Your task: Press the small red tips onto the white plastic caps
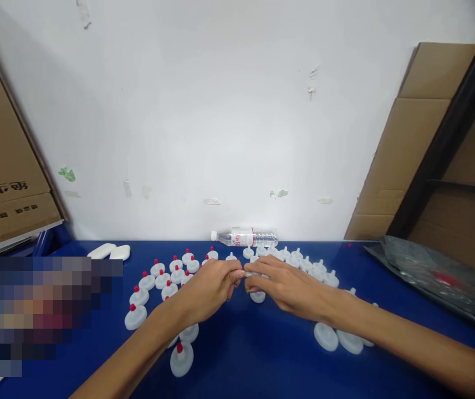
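My left hand (pixel 215 282) and my right hand (pixel 271 281) meet fingertip to fingertip above the middle of the blue table. The left fingers are pinched together, and what they hold, if anything, is hidden. Between the bent fingers of my right hand shows a slim, white translucent piece (pixel 257 274); most of it is covered. Left of my hands stand several white round spout caps with red tips (pixel 139 296). Behind and beside the right hand are several white spout caps without red tips (pixel 318 270). One such cap (pixel 258 297) stands just below the right fingers.
Against the white wall (pixel 237 122) lies a clear plastic bottle (pixel 245 237). Two white oval objects (pixel 119 252) rest at the back left. Cardboard boxes (pixel 6 144) flank the left side, with more cardboard (pixel 424 111) and a grey plastic bag (pixel 440 280) at right. A blurred patch hides the near left.
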`<state>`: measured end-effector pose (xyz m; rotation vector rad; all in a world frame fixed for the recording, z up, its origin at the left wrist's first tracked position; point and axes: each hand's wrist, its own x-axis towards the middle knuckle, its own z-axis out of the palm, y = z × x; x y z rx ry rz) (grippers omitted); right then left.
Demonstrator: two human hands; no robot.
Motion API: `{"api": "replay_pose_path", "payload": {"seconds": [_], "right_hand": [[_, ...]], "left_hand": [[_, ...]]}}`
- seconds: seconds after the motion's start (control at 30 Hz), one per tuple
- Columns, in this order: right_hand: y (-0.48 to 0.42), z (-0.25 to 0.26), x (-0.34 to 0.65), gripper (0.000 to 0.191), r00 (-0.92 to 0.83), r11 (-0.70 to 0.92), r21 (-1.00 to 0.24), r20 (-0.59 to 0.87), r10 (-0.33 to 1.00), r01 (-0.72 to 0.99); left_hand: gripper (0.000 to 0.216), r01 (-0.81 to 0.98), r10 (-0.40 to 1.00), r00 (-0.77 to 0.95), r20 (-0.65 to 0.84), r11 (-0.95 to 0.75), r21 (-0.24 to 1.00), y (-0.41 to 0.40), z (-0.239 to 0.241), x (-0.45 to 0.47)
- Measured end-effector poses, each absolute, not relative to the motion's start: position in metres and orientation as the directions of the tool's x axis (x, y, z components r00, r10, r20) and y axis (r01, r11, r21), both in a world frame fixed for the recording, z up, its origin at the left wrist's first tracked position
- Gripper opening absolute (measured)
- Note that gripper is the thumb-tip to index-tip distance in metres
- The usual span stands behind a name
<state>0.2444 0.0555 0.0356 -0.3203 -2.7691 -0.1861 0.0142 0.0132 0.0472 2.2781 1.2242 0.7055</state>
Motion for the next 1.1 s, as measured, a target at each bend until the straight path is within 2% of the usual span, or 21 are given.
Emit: {"api": "replay_pose_path", "payload": {"seconds": [0.2, 0.37, 0.57, 0.7, 0.87, 0.97, 1.1], "right_hand": [[0.055, 0.036, 0.244, 0.051, -0.903, 0.970, 0.085, 0.391, 0.177, 0.227], [0.053, 0.037, 0.243, 0.048, -0.890, 0.970, 0.089, 0.424, 0.169, 0.226], [0.054, 0.036, 0.240, 0.038, -0.893, 0.970, 0.095, 0.418, 0.167, 0.226], [0.060, 0.035, 0.239, 0.022, -0.871, 0.959, 0.079, 0.445, 0.210, 0.272], [0.066, 0.032, 0.240, 0.034, -0.855, 0.944, 0.015, 0.429, 0.292, 0.330], [0.066, 0.031, 0.241, 0.040, -0.852, 0.933, -0.045, 0.394, 0.344, 0.356], [0.064, 0.034, 0.241, 0.040, -0.875, 0.933, -0.110, 0.323, 0.360, 0.343]], "left_hand": [[0.037, 0.621, 0.861, 0.461, 0.215, -0.486, 0.615, 0.011, 0.053, 0.017], [0.036, 0.655, 0.858, 0.461, 0.227, -0.502, 0.566, 0.010, 0.052, 0.018], [0.039, 0.744, 0.857, 0.472, 0.206, -0.512, 0.430, 0.012, 0.049, 0.015], [0.039, 0.805, 0.847, 0.472, 0.246, -0.527, 0.271, 0.016, 0.049, 0.011], [0.032, 0.858, 0.851, 0.466, 0.241, -0.502, 0.112, 0.020, 0.050, 0.003], [0.026, 0.864, 0.861, 0.471, 0.193, -0.494, 0.095, 0.020, 0.052, -0.002], [0.018, 0.877, 0.883, 0.449, 0.136, -0.465, 0.120, 0.021, 0.052, -0.006]]}}
